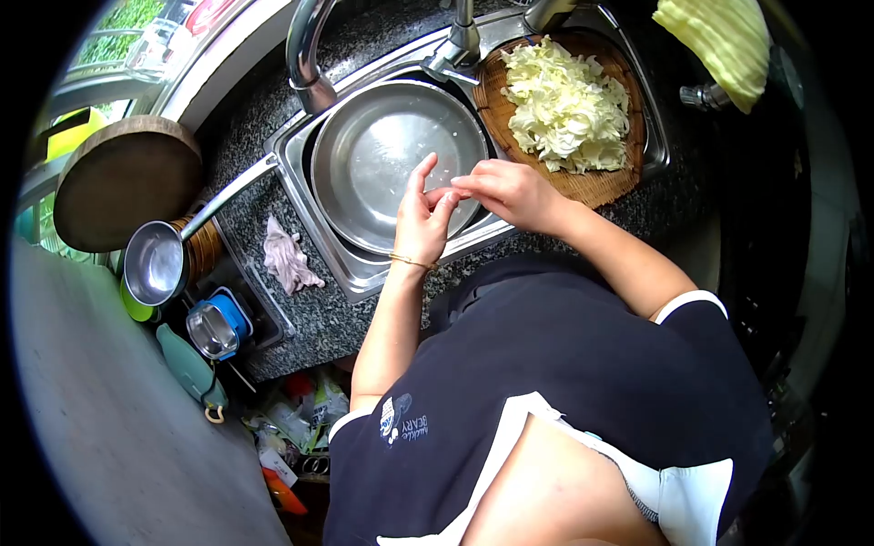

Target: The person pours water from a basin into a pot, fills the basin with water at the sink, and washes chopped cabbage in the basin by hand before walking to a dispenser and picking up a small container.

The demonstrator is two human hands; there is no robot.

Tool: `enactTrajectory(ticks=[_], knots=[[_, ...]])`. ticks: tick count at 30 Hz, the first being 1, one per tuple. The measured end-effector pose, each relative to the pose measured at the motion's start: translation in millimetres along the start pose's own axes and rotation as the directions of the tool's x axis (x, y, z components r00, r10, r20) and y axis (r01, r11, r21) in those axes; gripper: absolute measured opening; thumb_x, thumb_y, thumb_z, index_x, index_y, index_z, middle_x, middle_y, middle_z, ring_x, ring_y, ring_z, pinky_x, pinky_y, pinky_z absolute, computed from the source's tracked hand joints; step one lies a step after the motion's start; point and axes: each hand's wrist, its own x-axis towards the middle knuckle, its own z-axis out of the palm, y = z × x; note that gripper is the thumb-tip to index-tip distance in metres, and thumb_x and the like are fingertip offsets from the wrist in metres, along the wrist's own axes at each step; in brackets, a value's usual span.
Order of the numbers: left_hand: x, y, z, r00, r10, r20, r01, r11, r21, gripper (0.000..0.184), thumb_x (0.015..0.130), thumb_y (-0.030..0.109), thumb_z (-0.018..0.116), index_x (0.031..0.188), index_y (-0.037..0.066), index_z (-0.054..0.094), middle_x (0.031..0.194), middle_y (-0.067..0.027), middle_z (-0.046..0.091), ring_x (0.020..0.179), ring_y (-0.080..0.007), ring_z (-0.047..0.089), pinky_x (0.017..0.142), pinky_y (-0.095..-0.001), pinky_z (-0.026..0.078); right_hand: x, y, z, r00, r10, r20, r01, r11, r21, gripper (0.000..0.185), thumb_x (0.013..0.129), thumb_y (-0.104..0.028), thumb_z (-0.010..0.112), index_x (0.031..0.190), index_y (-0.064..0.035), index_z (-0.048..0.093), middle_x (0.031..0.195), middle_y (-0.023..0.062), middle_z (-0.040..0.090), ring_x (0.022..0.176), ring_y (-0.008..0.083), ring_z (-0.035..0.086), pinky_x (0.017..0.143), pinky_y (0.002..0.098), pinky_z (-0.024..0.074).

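Observation:
My left hand (424, 218) is over the near right part of a round metal basin (369, 150) in the sink. Its index finger points up, apart from the thumb, and a bracelet circles the wrist. My right hand (512, 193) meets the left fingers, its fingertips pinched together at them. Whatever may be between those fingertips is too small to make out. Small pale bits lie on the basin's bottom. To the right, a woven bamboo tray (596, 189) carries a heap of torn cabbage leaves (569, 114).
Behind the basin rise a curved faucet (311, 55) and a second tap (462, 45). On the left are a crumpled cloth (287, 257), a metal ladle (155, 262) and a round wooden board (127, 187). A large cabbage piece (719, 45) is at the upper right.

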Motion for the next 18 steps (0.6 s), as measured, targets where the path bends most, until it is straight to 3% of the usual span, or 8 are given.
enactTrajectory(ticks=[2, 4, 5, 8, 10, 12, 13, 18], knots=[[-2.3, 12.7, 0.7, 1.0, -0.005, 0.01, 0.004, 0.998, 0.063, 0.059, 0.087, 0.0, 0.056, 0.139, 0.004, 0.027, 0.086, -0.0114, 0.066, 0.082, -0.0129, 0.062, 0.08, -0.0252, 0.047, -4.3, 0.1, 0.5, 0.999, -0.051, 0.015, 0.051, 0.998, 0.049, 0.023, 0.077, -0.005, 0.062, 0.1, -0.0051, 0.06, 0.079, 0.0091, 0.057, 0.074, 0.0268, 0.059, 0.064, 0.036, 0.0483], [-5.4, 29.4, 3.4, 0.994, 0.002, 0.108, -0.056, 0.865, 0.498, 0.064, 0.083, 0.001, 0.056, 0.139, 0.007, 0.026, 0.078, -0.0139, 0.067, 0.073, -0.023, 0.065, 0.069, -0.0308, 0.049, -9.2, -4.1, -2.6, 0.998, -0.055, 0.031, 0.053, 0.997, 0.048, 0.024, 0.077, -0.004, 0.062, 0.1, -0.0047, 0.06, 0.079, 0.0093, 0.057, 0.073, 0.0272, 0.058, 0.063, 0.0355, 0.048], [-5.1, 30.9, 2.9, 0.988, 0.04, 0.15, -0.114, 0.847, 0.52, 0.07, 0.079, 0.004, 0.061, 0.14, 0.009, 0.027, 0.075, -0.0148, 0.065, 0.07, -0.0292, 0.064, 0.068, -0.0345, 0.048, -10.7, -6.6, -4.8, 0.998, -0.032, 0.058, 0.025, 0.993, 0.119, 0.024, 0.077, -0.004, 0.062, 0.101, -0.0047, 0.06, 0.078, 0.0094, 0.056, 0.072, 0.0274, 0.058, 0.062, 0.0349, 0.0477], [-6.4, 45.3, -1.0, 0.954, -0.026, 0.297, -0.148, 0.825, 0.546, 0.069, 0.079, 0.005, 0.061, 0.139, 0.009, 0.028, 0.076, -0.0144, 0.066, 0.072, -0.0309, 0.064, 0.068, -0.0352, 0.048, -19.4, -11.9, -7.3, 0.991, 0.05, 0.126, -0.079, 0.969, 0.236, 0.023, 0.077, -0.002, 0.061, 0.1, -0.0046, 0.061, 0.079, 0.0097, 0.057, 0.072, 0.0265, 0.059, 0.062, 0.0334, 0.0471], [-9.8, 53.1, -4.7, 0.94, -0.057, 0.336, -0.144, 0.827, 0.543, 0.07, 0.079, 0.005, 0.063, 0.14, 0.01, 0.029, 0.073, -0.0124, 0.066, 0.07, -0.0248, 0.065, 0.067, -0.0329, 0.048, -21.3, -18.6, -9.8, 0.981, 0.101, 0.168, -0.16, 0.907, 0.389, 0.021, 0.077, -0.001, 0.06, 0.098, -0.0044, 0.062, 0.08, 0.0094, 0.059, 0.072, 0.024, 0.06, 0.063, 0.0326, 0.0474], [-14.5, 59.3, -6.6, 0.883, -0.149, 0.446, -0.061, 0.904, 0.422, 0.072, 0.079, 0.004, 0.065, 0.141, 0.01, 0.027, 0.073, -0.0103, 0.066, 0.07, -0.0157, 0.065, 0.066, -0.029, 0.049, -21.0, -25.3, -10.1, 0.971, 0.146, 0.189, -0.218, 0.866, 0.45, 0.019, 0.076, 0.0, 0.06, 0.095, -0.0042, 0.063, 0.08, 0.0092, 0.061, 0.073, 0.0222, 0.061, 0.064, 0.0324, 0.0478], [-16.4, 63.3, -4.4, 0.855, -0.229, 0.466, 0.102, 0.954, 0.281, 0.073, 0.08, 0.002, 0.065, 0.141, 0.008, 0.026, 0.074, -0.0085, 0.066, 0.07, -0.0101, 0.063, 0.066, -0.0248, 0.05, -21.2, -27.1, -8.5, 0.979, 0.114, 0.168, -0.182, 0.86, 0.477, 0.019, 0.076, 0.0, 0.06, 0.094, -0.0042, 0.063, 0.08, 0.0091, 0.061, 0.074, 0.022, 0.061, 0.064, 0.0322, 0.0478], [-18.1, 61.9, -1.9, 0.854, -0.173, 0.49, 0.221, 0.974, -0.041, 0.076, 0.079, 0.001, 0.067, 0.141, 0.002, 0.023, 0.075, -0.0093, 0.065, 0.069, -0.0136, 0.064, 0.065, -0.0237, 0.051, -13.3, -37.9, -20.7, 0.989, 0.083, 0.125, -0.138, 0.833, 0.536, 0.015, 0.075, -0.001, 0.061, 0.09, -0.0042, 0.065, 0.08, 0.0086, 0.061, 0.075, 0.0202, 0.061, 0.065, 0.0304, 0.0478]])
